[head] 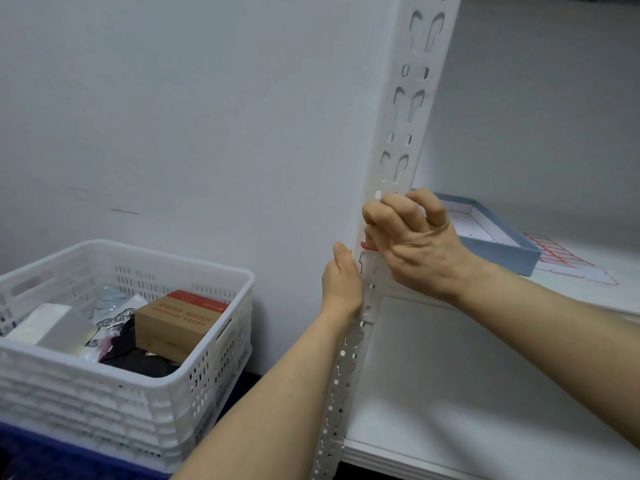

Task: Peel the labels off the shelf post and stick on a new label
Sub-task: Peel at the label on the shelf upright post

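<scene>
A white perforated shelf post (405,126) runs up the middle of the head view. A white label with a red border (367,251) sits on the post at shelf height, mostly hidden by my fingers. My left hand (341,278) grips the post's left edge just below the label. My right hand (412,240) lies over the post front with its fingers curled, fingertips at the label's upper edge. Whether they pinch the label is hidden.
A white shelf board (588,292) carries a blue shallow box (491,233) and a sheet of red-bordered labels (568,258). A lower white shelf (467,410) sits below. On the left a white slotted basket (173,358) holds a brown carton (173,323) and packets.
</scene>
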Demonstrator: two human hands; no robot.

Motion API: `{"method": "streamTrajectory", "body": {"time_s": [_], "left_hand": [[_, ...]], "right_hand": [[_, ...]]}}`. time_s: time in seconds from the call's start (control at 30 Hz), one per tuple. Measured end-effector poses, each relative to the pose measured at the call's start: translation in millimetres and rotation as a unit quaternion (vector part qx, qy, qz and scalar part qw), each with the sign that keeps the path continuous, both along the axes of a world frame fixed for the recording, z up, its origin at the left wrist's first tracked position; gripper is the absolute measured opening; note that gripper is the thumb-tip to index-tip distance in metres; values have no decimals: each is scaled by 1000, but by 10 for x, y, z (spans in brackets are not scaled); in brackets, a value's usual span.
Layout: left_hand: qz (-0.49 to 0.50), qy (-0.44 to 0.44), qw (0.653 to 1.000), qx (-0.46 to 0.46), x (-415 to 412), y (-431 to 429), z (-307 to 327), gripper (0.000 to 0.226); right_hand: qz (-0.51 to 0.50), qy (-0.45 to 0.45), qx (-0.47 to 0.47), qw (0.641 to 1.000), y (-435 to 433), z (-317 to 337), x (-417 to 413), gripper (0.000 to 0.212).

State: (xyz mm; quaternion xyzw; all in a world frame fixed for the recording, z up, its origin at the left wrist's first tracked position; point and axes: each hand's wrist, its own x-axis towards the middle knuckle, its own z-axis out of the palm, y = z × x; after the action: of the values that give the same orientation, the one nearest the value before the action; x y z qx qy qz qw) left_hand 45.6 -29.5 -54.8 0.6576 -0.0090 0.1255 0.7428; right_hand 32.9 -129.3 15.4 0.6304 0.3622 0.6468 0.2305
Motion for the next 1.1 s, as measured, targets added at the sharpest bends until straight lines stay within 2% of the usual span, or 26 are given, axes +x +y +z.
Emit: {"method": "streamTrajectory", "body": {"time_s": [0.1,0.27,0.47,0.67,1.1], "left_hand": [[-8,-5,1000,-1,39,-5,-43,46],[-14,-9,1000,-2,98,-21,-96,50],[-16,-13,1000,1,120,-18,-105,51],[-19,-7,1000,-4,137,-17,-115,52],[-19,-12,1000,-15,184,-20,-161,56]], "right_hand": [[-1,3,22,1000,-37,-46,6,10],[5,31,86,996,-75,-136,25,8],[8,37,107,994,-68,-158,-34,17],[-7,49,119,992,-91,-200,-41,6],[-25,92,145,985,-198,-258,-256,10]]}}
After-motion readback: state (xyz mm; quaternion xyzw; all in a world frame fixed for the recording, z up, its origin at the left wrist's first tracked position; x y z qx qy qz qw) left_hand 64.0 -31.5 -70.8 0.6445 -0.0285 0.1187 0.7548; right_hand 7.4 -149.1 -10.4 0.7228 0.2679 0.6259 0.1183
